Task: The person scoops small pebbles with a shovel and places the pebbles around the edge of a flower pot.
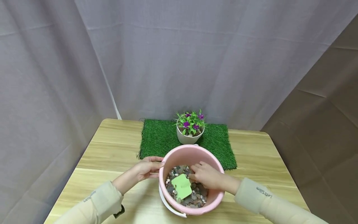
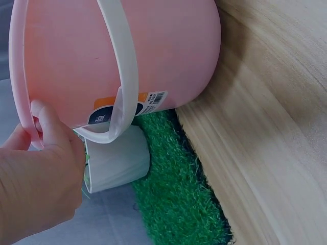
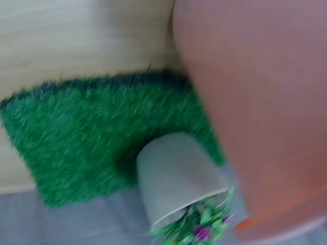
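Note:
A pink bucket (image 1: pixel 191 211) with a white handle (image 1: pixel 171 209) stands near the table's front edge. Pebbles (image 1: pixel 197 196) of several sizes, brown, grey and white, lie in its bottom. On them rests a flat light green piece (image 1: pixel 182 186) with rounded corners. My left hand (image 1: pixel 146 169) pinches the bucket's rim on the left; the left wrist view shows the thumb and fingers at the rim (image 2: pixel 21 81). My right hand (image 1: pixel 206 176) reaches inside over the right wall, fingers bent down at the pebbles beside the green piece. I cannot tell whether it holds a pebble.
Behind the bucket, a white pot (image 1: pixel 186 139) with green leaves and purple flowers (image 1: pixel 186 124) stands on a green artificial grass mat (image 1: pixel 156 140). The wooden table (image 1: pixel 112 146) has rounded back corners. Grey cloth (image 1: pixel 167 62) hangs behind it.

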The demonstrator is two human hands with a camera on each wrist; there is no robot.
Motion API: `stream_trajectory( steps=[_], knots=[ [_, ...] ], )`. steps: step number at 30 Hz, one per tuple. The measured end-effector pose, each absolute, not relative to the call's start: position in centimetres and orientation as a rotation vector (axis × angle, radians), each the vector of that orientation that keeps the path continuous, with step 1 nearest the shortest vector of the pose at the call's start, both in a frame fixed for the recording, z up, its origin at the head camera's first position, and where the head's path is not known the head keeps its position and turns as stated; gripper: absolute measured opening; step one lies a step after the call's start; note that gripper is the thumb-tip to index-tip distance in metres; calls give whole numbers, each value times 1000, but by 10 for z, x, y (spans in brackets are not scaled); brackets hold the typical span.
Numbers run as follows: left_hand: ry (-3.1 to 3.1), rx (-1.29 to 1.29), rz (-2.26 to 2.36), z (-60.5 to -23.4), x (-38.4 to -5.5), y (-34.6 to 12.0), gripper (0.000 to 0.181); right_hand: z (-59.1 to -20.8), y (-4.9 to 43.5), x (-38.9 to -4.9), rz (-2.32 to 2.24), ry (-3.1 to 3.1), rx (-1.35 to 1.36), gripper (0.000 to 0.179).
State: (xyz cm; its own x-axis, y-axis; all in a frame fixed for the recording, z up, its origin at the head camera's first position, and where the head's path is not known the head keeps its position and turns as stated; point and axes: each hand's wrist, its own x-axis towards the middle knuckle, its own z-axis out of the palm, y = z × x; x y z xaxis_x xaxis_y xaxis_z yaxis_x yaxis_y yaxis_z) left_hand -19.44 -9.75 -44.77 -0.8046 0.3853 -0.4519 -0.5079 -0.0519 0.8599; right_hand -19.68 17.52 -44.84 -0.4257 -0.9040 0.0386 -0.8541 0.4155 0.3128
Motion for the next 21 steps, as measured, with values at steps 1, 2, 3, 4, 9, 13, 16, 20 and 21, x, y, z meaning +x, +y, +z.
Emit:
stream_trajectory(
  steps=[1,2,3,4,9,13,16,20,21],
  knots=[
    [1627,-133,1911,-448,-194,-97,45,-448,175,-196,-347,-2478,1582,19],
    [1628,-136,1911,-448,-194,-97,45,-448,175,-196,-324,-2487,1607,18],
    [1630,-139,1910,-449,-194,-97,45,-448,175,-195,-313,-2495,1622,17],
    [1632,-141,1910,-449,-194,-97,45,-448,175,-196,-305,-2509,1622,16],
    [1626,-128,1913,-448,-195,-96,47,-445,180,-200,-214,-2577,1625,13],
    [1620,-125,1907,-448,-194,-95,48,-438,186,-204,-64,-2611,1664,15],
    [1625,-136,1907,-449,-194,-96,48,-431,190,-207,47,-2651,1685,18],
    [1627,-140,1914,-450,-194,-97,47,-422,192,-209,141,-2702,1675,14],
    [1626,-139,1913,-450,-194,-97,47,-420,193,-210,149,-2710,1670,14]
  ],
)
